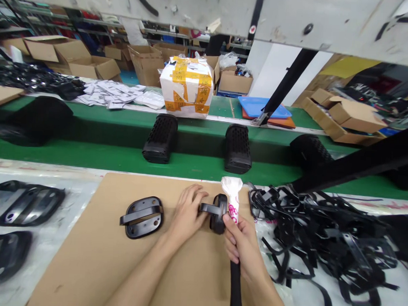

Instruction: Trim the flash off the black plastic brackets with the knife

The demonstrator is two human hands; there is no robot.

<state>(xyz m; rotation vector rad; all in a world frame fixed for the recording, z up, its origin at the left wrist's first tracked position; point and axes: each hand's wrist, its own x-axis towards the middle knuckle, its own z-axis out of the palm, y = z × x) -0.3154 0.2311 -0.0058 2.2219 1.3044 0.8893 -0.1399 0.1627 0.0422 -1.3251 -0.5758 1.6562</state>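
My right hand [242,245] is wrapped round a hammer [236,285] with a black grip and a head covered in white wrapping, its thumb close to a black metal part [218,214]. That part stands on edge on the cardboard sheet [94,265], with a strap-like piece sticking out to its left. My left hand [187,215] rests just left of it, fingers bent and touching or very near the strap end; whether it grips the strap is unclear. Further left, a black oval plate with a strap across it [144,217] lies flat on the cardboard.
Black straps [322,239] are heaped at the right, and black plates [27,204] lie at the left. Black speaker-like units [160,138] stand on the green conveyor [197,148] beyond. A taped white box [186,87] sits behind it. A dark post [359,160] slants across the right.
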